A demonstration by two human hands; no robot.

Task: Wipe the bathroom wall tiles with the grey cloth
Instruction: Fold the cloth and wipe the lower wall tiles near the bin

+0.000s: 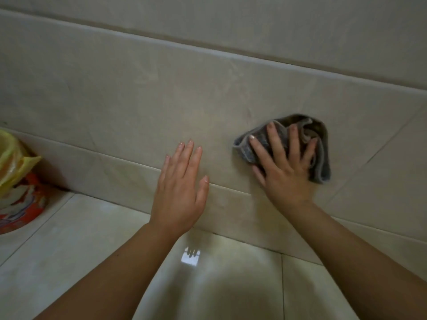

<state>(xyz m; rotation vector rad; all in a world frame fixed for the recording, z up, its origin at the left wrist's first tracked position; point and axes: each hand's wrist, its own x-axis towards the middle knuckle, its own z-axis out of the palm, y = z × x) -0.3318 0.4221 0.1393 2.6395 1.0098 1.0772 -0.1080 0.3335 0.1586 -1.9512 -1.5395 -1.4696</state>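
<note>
Beige wall tiles (138,93) fill the upper part of the view. A crumpled grey cloth (320,144) lies flat against a low wall tile at the right. My right hand (284,167) presses it to the tile with spread, straight fingers. My left hand (182,185) is to the left of the cloth, fingers straight and together, its palm toward the same tile row just above the floor joint; contact with the tile is unclear. It holds nothing.
Glossy pale floor tiles (92,239) run along the bottom, with a bright reflection near the middle. At the far left, by the wall's foot, stands an orange and white patterned container (20,204) with a yellow plastic bag (11,158) on it.
</note>
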